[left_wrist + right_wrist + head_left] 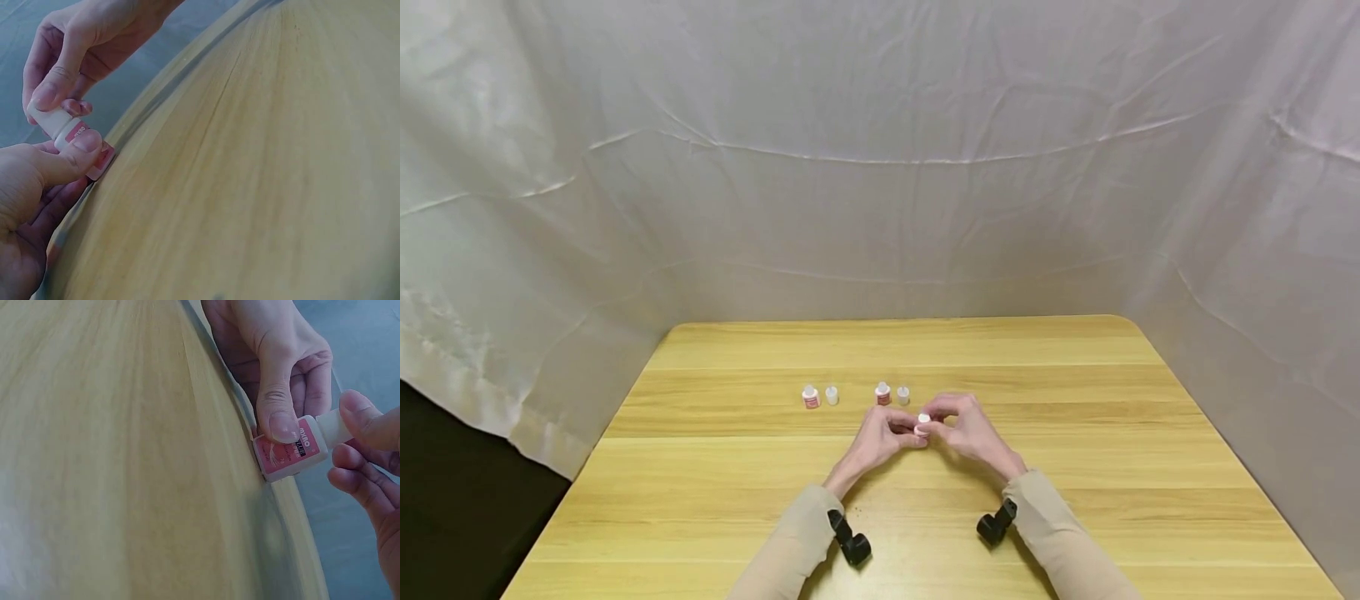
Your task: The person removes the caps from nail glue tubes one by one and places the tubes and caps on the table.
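Note:
A small glue bottle (289, 450) with a pink label stands at the table surface between both hands. My left hand (880, 437) grips its body, the thumb lying across the label in the right wrist view. On the bottle's top sits a white cap (51, 120), which my right hand (966, 429) pinches between thumb and fingers. Just beyond the left hand is another glue bottle (883, 394) with a loose white cap (903, 395) to its right. Farther left a third glue bottle (811, 397) stands beside its own white cap (831, 395).
The wooden table (737, 500) has rounded far corners. A pale curtain (880, 217) hangs behind it and along both sides. Each sleeved forearm carries a black wrist camera (853, 546) close over the table. A dark area (460, 500) shows at the lower left.

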Available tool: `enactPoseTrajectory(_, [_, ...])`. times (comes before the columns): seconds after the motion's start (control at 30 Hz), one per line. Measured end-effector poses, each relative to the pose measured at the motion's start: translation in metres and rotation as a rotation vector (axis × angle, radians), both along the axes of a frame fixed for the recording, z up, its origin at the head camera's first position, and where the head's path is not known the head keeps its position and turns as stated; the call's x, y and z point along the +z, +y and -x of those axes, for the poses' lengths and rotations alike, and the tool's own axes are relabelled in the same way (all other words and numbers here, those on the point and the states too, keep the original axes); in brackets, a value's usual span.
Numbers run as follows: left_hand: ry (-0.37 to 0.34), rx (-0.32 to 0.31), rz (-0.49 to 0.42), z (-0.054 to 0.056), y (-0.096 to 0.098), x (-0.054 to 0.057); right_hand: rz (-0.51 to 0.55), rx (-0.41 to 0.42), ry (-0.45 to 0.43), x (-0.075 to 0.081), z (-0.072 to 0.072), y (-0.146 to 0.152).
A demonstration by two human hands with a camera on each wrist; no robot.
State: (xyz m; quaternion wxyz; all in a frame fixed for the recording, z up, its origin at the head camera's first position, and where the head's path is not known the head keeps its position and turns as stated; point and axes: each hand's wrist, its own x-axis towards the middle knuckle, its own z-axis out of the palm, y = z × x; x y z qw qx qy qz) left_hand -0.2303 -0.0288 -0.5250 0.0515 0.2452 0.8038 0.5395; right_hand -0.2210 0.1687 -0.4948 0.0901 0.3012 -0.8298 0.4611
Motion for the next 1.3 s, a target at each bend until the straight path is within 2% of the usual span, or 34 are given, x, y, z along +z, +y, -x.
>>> enactPoseTrajectory(0.37, [0.001, 0.034, -0.013, -0.0019, 0.0002, 0.0004, 0.004, -0.079, -0.049, 0.0009, -0.0021, -0.0014])
enactPoseTrajectory(0.7, [-0.020, 0.024, 0.002, -0.0011, -0.0010, 0.0010, -0.023, -0.052, 0.071, 0.0011, -0.0029, -0.0046])
enactPoseTrajectory(0.9, [-0.036, 0.026, -0.001, -0.0008, -0.0014, 0.0007, -0.037, -0.041, 0.022, 0.0033, -0.0049, -0.0046])
enactPoseTrajectory(1.07, [-0.019, 0.042, -0.003, -0.0012, -0.0009, 0.0008, -0.037, -0.058, -0.016, 0.0026, -0.0046, -0.0032])
enactPoseTrajectory(1.3, [-0.022, 0.051, 0.001, -0.0015, -0.0008, 0.0006, -0.032, -0.069, 0.000, 0.0034, -0.0034, -0.0034])
